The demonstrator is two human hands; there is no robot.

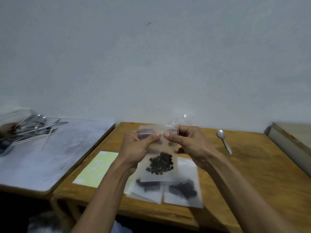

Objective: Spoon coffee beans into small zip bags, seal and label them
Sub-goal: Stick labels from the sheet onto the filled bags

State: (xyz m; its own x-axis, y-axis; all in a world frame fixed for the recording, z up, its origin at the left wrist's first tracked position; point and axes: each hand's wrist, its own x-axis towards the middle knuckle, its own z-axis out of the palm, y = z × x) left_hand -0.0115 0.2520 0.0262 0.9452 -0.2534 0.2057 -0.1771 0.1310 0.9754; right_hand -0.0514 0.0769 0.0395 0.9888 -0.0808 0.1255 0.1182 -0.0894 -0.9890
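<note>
Hands meet at chest height over a wooden worktop (244,174), seen from your own head camera. Your left hand (139,145) and right hand (188,143) each pinch the top edge of a small frosted zip bag (158,175), thumbs in front and fingers curled behind, the two thumbs nearly touching at the middle of the zip strip. The bag hangs upright between your hands, clear of the worktop, with a dark cluster of coffee beans (160,163) settled in its lower half.

Below it, flat on the worktop near you, lie two more bags with beans in them, one to the left (146,190) and one to the right (183,194), side by side and just touching. A pale yellow label sheet (96,167) lies just to their left. A metal spoon (224,140) rests well apart on the right. Blurred cutlery (33,126) is piled on a grey surface on the far left.

You appear to be at the sealing step for this bag; whether the zip is already closed cannot be made out. The next move likely calls for pressing the strip firmly along its whole length, then laying the bag down beside the others and reaching for a label.
</note>
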